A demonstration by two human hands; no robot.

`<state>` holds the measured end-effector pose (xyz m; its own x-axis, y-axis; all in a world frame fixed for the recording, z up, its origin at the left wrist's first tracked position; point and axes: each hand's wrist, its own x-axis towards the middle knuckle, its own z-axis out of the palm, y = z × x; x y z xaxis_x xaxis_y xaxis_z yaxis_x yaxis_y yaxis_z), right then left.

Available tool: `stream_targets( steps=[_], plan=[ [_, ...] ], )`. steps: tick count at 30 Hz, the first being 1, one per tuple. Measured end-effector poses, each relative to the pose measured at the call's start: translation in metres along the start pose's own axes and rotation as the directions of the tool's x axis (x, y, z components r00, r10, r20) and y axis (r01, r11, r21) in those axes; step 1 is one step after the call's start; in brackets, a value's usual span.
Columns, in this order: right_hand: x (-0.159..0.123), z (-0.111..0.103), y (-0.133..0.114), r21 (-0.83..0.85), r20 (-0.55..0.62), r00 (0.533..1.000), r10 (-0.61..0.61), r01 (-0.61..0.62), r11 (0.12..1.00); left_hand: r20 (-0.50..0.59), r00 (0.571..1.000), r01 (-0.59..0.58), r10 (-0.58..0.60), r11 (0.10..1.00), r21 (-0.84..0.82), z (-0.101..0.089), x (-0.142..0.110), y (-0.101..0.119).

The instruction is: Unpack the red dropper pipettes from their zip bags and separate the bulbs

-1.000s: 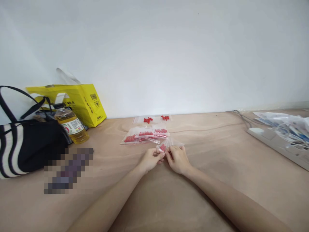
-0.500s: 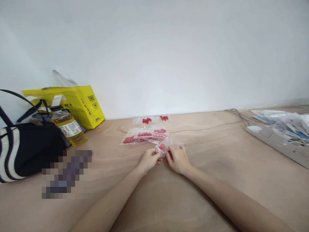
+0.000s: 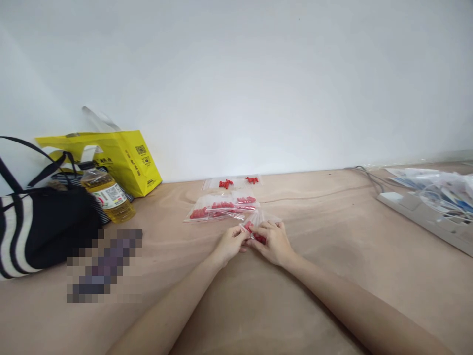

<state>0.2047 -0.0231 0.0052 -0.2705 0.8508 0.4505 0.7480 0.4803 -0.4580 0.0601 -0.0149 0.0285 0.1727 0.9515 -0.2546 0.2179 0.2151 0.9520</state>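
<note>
Between my two hands is a small clear zip bag (image 3: 249,226) with red capsule-like pieces inside. My left hand (image 3: 232,243) pinches the bag's left edge between thumb and fingers. Fingers of my right hand (image 3: 272,241) are closed on its right side, with some red pieces showing under them. Just beyond lies an overlapping pile of clear zip bags (image 3: 216,207) holding similar red pieces. Nearer the wall, two loose clusters of red pieces (image 3: 226,184) rest on or in flat clear bags. Part of the held bag is hidden by my fingers.
To the left stand a black-and-white striped bag (image 3: 51,227), a bottle of yellow oil (image 3: 109,195) and a yellow shopping bag (image 3: 142,167). A blurred-out dark object (image 3: 107,264) lies before them. A white power strip (image 3: 417,212) and plastic packets (image 3: 439,190) are on the right.
My right fingers have shifted over the held bag, and more red pieces now show beneath them. My left hand stays at the bag's edge. The view has moved slightly.
</note>
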Motion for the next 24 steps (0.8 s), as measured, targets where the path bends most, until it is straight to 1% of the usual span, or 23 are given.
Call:
stream_targets(
  steps=[4,10,13,17,19,24],
  plan=[
    [0.0,0.007,0.001,0.102,0.011,0.995,0.098,-0.098,0.99,0.002,1.0,0.002,-0.002,1.0,0.01,-0.001,0.002,-0.003],
    [-0.001,0.012,-0.005,0.068,-0.015,0.989,0.148,-0.146,0.987,-0.006,1.0,-0.009,0.009,1.0,0.023,0.001,0.004,-0.006],
    [-0.002,0.011,-0.006,0.027,-0.027,0.991,0.135,-0.134,0.991,-0.019,1.0,-0.005,0.006,1.0,0.024,0.001,0.004,-0.005],
    [-0.002,0.008,-0.005,-0.039,-0.04,0.998,0.048,-0.049,0.998,-0.011,1.0,0.012,-0.012,1.0,0.022,0.001,0.005,-0.003],
    [-0.003,0.007,-0.005,-0.055,-0.045,0.999,0.026,-0.029,0.998,0.002,1.0,0.014,-0.014,1.0,0.022,0.001,0.005,-0.003],
    [-0.004,0.006,-0.006,-0.071,-0.107,0.993,0.058,-0.066,0.995,-0.026,1.0,-0.015,0.016,0.999,0.033,0.003,0.005,-0.007]
  ],
)
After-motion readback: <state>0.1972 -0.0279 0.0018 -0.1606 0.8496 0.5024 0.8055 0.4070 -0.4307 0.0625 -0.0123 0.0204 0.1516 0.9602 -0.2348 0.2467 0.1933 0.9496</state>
